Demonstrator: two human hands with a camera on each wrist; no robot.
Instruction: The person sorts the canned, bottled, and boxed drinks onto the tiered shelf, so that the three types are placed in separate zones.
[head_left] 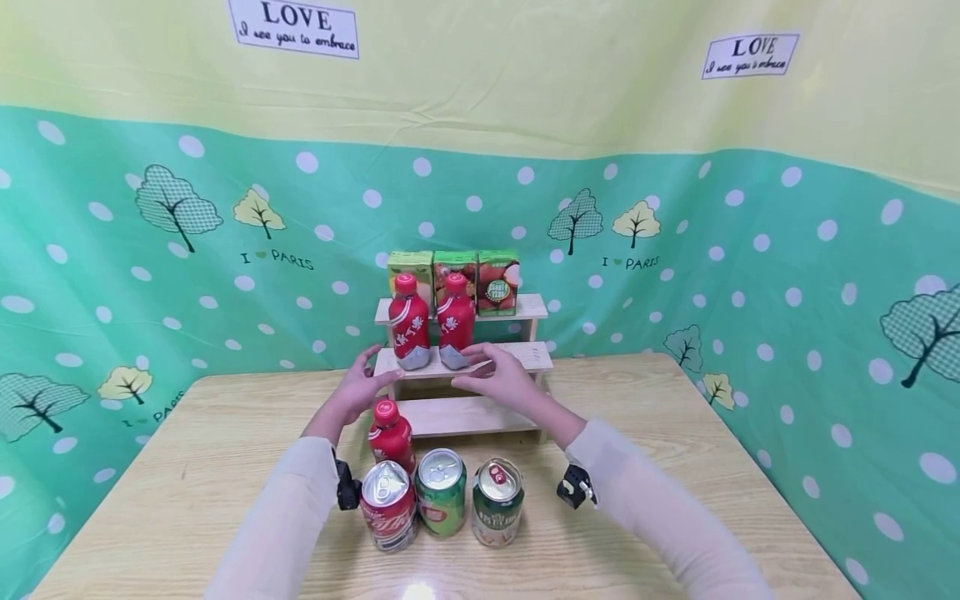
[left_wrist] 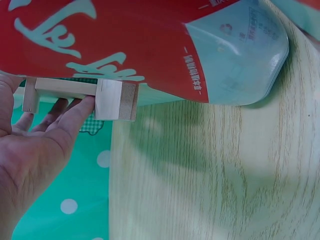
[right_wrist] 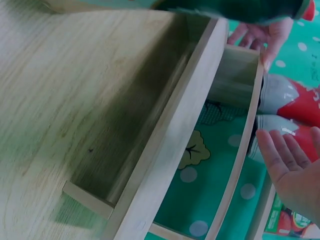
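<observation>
Backdrop: green spotted cloth point(head_left: 450, 179).
Pale wooden rack point(head_left: 472, 414): two red plastic bottles point(head_left: 410, 329) are stood mid-tier.
Left hand point(head_left: 355, 387): fingers are spread at rack's end.
Right hand point(head_left: 508, 381): fingers are extended beside right bottle point(head_left: 457, 321).

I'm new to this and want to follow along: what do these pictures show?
No machine here: a person works with a bare left hand and right hand. The wide picture comes from a head camera; the others from wrist cameras, one per arm. On the table stand a wooden stepped shelf, three cans and a red bottle. The shelf carries three juice boxes on top, two red bottles on its middle step. Neither hand seems to grip anything: the left is at the shelf's end, the right beside the nearer bottle; whether it touches it, I can't tell.
</observation>
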